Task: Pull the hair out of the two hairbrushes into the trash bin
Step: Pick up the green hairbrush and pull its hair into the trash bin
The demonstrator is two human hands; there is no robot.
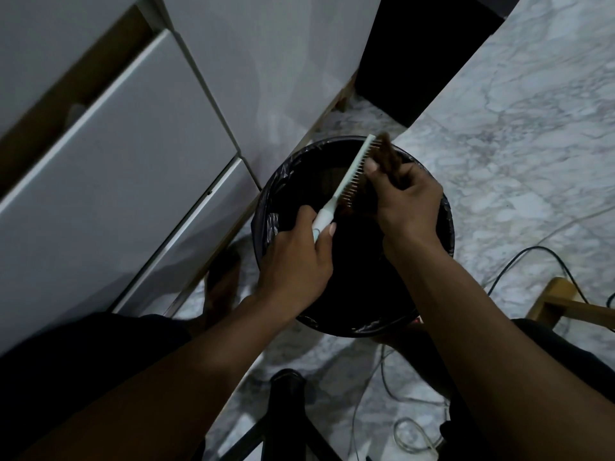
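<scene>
A pale mint hairbrush (349,176) is held edge-on over the round black trash bin (266,207), which has a dark liner. My left hand (296,257) grips the brush by its handle. My right hand (404,201) pinches a clump of brown hair (391,154) that still sits against the bristles near the brush's far end. Only one hairbrush is in view. The inside of the bin is too dark to make out.
White cabinet fronts (116,168) run along the left. A dark box (419,51) stands beyond the bin. Cables (532,257) trail over the marble floor (515,128) at right, beside a wooden frame (559,301). A black stand (286,410) sits near my legs.
</scene>
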